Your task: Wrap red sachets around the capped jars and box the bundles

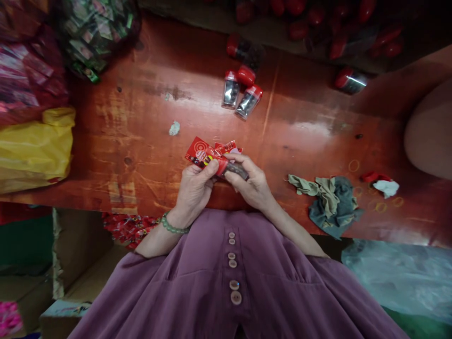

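Jar: between my hands, just inside the near edge of the counter, red cap leftward. My left hand pinches the cap end under the thumb; whether it also grips the adjoining card, I cannot tell. My right hand pinches the dark body. In my judgement, good handling calls for a firm, level hold and light pressure, leaving the card uncreased. Other cards show just behind. Loose jars lie toward the far edge.
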Action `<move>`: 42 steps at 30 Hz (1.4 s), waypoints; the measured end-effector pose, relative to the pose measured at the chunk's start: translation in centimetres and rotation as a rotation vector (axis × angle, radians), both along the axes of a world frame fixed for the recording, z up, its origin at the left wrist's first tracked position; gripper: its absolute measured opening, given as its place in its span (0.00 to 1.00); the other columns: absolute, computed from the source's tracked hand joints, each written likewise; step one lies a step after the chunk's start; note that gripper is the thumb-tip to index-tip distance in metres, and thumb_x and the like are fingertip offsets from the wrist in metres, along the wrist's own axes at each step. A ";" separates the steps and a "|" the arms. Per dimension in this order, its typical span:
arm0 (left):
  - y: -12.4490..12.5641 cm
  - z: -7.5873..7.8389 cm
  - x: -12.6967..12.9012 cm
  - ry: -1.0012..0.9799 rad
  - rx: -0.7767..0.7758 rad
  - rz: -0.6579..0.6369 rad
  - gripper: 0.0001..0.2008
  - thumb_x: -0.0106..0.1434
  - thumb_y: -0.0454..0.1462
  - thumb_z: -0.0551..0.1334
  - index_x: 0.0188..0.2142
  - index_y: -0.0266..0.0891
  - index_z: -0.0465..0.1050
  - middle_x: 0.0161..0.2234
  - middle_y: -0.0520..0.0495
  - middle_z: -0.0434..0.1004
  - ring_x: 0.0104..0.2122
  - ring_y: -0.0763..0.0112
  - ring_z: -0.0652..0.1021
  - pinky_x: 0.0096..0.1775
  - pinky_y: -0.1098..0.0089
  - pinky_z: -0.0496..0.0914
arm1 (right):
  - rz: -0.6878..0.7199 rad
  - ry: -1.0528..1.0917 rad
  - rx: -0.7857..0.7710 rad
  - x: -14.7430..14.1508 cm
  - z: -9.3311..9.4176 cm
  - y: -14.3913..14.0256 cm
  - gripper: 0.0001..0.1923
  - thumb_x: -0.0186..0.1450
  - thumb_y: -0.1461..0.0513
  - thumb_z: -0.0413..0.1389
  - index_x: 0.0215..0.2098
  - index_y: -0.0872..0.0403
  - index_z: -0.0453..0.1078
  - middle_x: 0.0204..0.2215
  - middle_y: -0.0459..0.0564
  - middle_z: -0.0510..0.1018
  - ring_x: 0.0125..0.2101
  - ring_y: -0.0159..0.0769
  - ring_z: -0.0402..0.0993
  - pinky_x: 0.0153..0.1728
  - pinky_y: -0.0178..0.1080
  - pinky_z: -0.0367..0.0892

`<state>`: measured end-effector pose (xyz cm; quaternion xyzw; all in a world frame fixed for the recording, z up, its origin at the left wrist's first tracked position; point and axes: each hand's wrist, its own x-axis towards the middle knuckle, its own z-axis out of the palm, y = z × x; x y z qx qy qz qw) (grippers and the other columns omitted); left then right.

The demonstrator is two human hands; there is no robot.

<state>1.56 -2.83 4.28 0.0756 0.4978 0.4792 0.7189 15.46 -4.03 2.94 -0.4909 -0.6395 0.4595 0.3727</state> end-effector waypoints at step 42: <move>1.3 -0.5 0.0 -0.012 0.161 -0.004 0.15 0.52 0.48 0.73 0.30 0.41 0.80 0.30 0.49 0.82 0.36 0.69 0.81 0.40 0.69 0.75 | -0.302 0.138 -0.118 -3.0 -2.1 1.5 0.17 0.72 0.50 0.48 0.53 0.49 0.67 0.41 0.49 0.78 0.38 0.33 0.77 0.40 0.39 0.76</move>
